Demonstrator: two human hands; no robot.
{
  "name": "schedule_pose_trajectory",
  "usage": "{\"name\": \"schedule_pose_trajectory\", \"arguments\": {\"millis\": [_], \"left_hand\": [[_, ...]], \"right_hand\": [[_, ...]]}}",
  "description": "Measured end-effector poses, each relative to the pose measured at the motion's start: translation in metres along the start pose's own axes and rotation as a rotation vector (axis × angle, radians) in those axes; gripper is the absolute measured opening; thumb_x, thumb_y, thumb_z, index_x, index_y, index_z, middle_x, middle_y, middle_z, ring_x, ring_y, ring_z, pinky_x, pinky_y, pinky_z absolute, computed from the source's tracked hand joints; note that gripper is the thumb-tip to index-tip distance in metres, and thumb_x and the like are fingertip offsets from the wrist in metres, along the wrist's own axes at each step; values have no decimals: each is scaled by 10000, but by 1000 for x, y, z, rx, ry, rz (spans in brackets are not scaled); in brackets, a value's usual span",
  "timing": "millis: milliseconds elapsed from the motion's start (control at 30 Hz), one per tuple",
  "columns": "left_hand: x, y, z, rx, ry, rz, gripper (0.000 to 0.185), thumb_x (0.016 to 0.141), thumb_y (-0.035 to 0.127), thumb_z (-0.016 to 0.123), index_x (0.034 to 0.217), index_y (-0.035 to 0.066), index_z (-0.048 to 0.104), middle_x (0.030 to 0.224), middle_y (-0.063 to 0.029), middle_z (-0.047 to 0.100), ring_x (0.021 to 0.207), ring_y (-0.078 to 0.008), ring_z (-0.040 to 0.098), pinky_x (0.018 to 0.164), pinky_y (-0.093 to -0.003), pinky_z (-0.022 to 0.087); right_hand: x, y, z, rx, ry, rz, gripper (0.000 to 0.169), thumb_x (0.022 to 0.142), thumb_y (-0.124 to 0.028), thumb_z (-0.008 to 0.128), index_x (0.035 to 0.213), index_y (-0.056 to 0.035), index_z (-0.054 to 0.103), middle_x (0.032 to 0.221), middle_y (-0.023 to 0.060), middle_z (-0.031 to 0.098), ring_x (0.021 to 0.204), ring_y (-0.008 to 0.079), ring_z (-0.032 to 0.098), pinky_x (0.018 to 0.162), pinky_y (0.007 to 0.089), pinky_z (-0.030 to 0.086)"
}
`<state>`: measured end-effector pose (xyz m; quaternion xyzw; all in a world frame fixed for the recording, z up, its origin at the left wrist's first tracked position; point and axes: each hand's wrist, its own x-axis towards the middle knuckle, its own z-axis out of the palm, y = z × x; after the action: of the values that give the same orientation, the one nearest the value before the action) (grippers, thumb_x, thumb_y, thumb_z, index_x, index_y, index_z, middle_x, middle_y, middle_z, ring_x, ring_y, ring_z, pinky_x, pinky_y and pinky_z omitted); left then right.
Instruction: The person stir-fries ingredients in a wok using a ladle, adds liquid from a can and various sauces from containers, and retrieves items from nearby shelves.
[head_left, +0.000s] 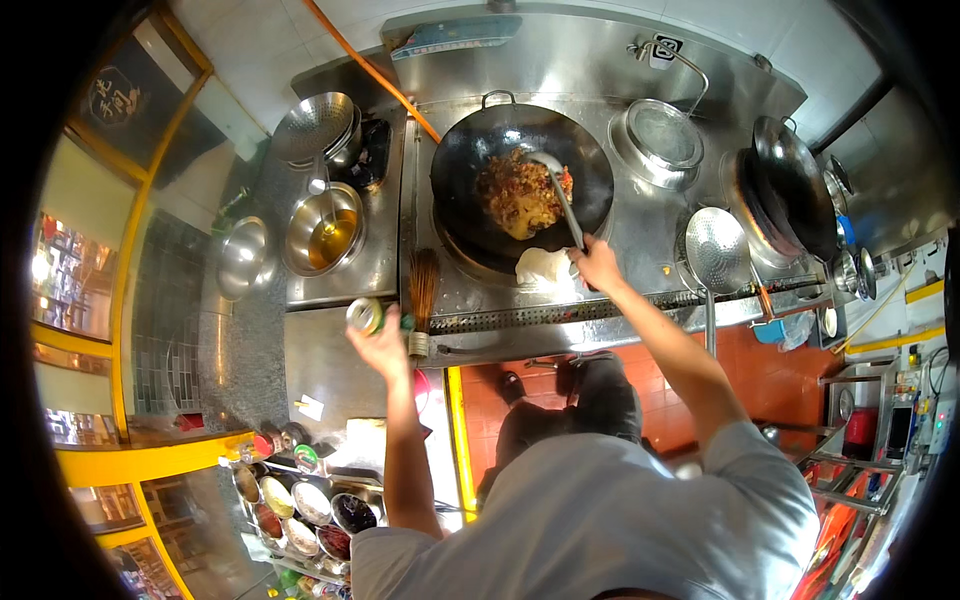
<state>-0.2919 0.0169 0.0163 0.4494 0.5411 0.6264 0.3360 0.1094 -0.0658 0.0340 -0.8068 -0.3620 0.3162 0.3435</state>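
My right hand (598, 264) grips the handle of a steel wok ladle (564, 199). Its bowl rests in a mass of browned, chopped food (517, 191) with red bits and some yellowish liquid. The food lies in a large black wok (457, 161) on the range. Beside my right hand, a white cloth (544, 268) sits at the wok's near rim. Out to the left, my left hand (382, 345) is closed around a green can (365, 316), its pale metal end facing up. A bamboo wok brush (422, 292) stands just right of that hand.
A steel bowl of yellow oil (331, 238) and a strainer (313, 124) are at left. Right of the wok are a covered round pot (664, 135), a perforated skimmer (718, 250) and a second, tilted wok (791, 187). Seasoning containers (311, 502) stand at lower left.
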Motion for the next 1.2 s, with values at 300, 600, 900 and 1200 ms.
{"name": "schedule_pose_trajectory", "arguments": {"millis": [300,600,900,1200], "left_hand": [[0,-86,-151,668,617,-251,875,685,323,910,1341,-52,468,1184,-249,653,1041,-391,653,957,-486,495],[-67,-106,-70,492,377,-271,394,808,135,733,1119,-52,580,1094,-196,645,895,-287,631,875,-405,520],[-163,8,243,645,-768,187,348,989,298,580,1215,33,591,1216,-207,608,1014,-429,630,886,-482,502],[-164,25,254,849,-903,162,277,1000,329,556,1075,66,598,1087,-196,593,1006,-440,612,847,-524,487]], "right_hand": [[-44,1,-41,304,-32,-44,141,959,-125,606,959,16,603,612,21,519,421,93,487,349,275,387],[46,12,-17,171,-180,-240,204,918,-167,624,1005,16,603,525,92,572,409,195,587,390,376,421],[24,51,-167,-597,-160,-646,431,902,-218,645,1299,-62,582,859,214,688,832,400,681,670,486,518],[-57,49,-178,76,-293,-160,172,905,-162,629,855,-17,551,552,60,527,401,139,536,400,363,427]]}}
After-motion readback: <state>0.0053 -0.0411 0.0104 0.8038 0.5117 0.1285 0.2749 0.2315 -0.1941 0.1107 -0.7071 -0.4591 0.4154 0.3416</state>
